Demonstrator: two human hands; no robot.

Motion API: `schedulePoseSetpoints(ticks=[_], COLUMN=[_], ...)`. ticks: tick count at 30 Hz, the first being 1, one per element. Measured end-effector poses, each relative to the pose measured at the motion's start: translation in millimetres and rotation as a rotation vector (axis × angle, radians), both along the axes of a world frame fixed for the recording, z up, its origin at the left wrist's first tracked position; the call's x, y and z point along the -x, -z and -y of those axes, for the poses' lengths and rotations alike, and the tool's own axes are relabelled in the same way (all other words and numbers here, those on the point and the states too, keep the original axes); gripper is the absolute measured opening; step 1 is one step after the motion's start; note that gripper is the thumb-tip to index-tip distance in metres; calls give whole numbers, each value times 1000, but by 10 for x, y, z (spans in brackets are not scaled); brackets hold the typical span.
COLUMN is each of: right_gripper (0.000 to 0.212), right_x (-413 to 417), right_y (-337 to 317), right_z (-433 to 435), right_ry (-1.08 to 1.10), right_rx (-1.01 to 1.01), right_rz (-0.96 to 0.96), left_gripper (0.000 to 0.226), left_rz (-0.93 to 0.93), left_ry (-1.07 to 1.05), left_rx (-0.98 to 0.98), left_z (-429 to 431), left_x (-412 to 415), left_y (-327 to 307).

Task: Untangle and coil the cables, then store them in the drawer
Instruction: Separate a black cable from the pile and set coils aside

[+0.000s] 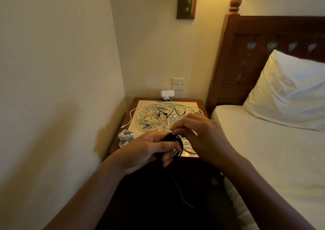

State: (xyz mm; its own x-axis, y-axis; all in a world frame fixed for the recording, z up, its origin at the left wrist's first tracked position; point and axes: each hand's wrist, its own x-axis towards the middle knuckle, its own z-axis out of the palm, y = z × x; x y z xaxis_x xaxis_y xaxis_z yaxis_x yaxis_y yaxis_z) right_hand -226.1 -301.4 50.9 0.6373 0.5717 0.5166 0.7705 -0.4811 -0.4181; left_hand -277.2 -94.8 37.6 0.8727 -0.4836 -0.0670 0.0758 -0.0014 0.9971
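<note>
On the nightstand (142,104) I see the tangle of cables (158,117), mostly white and pale green with a few thin black leads, spread over the pale top from the back edge towards the front. One white cable (125,137) lies coiled by itself at the front-left corner, apart from the tangle. The nightstand's front is in shadow below the hands, so I cannot make out a drawer. The left hand (146,150) hangs over the front edge, fingers curled through a black cable (175,141) wound in loops, with the thumb laid on top. The right hand (198,134) is just beside it, fingertips pressed together and pinching the same black cable at the top of the loops. A loose end of that cable hangs down into the dark below. A white plug block (167,93) sits at the back edge under a wall switch (178,84).
</note>
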Motion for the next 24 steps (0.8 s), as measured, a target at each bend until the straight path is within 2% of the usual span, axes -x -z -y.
schedulePoseSetpoints(ticks=[2, 5, 6, 10, 13, 15, 20, 24], right_gripper=[17, 19, 19, 18, 18, 18, 16, 19], right_x=[29, 130, 164, 225, 220, 205, 115, 176], right_y=[57, 128, 145, 190, 214, 242, 319, 338], right_z=[19, 19, 8, -51, -69, -35, 49, 2], right_ry=[-5, -52, -64, 1, 32, 22, 161, 128], right_rx=[-33, -209, -260, -326, -347, -340, -129, -186], right_rz=[-149, -541, -611, -680, -771, -780, -420, -443], left_gripper=[18, 18, 18, 15, 13, 15, 15, 16], left_rz=[-40, -66, -79, -122, -74, -33, -71, -54], left_ry=[11, -48, -74, -206, -315, -365, -319, -310], left_rx=[60, 100, 119, 203, 148, 149, 341, 362], left_z=[-15, -22, -22, 36, 110, 136, 182, 266], left_x=[19, 22, 14, 13, 34, 54, 143, 153], left_y=[22, 55, 71, 136, 187, 204, 162, 198])
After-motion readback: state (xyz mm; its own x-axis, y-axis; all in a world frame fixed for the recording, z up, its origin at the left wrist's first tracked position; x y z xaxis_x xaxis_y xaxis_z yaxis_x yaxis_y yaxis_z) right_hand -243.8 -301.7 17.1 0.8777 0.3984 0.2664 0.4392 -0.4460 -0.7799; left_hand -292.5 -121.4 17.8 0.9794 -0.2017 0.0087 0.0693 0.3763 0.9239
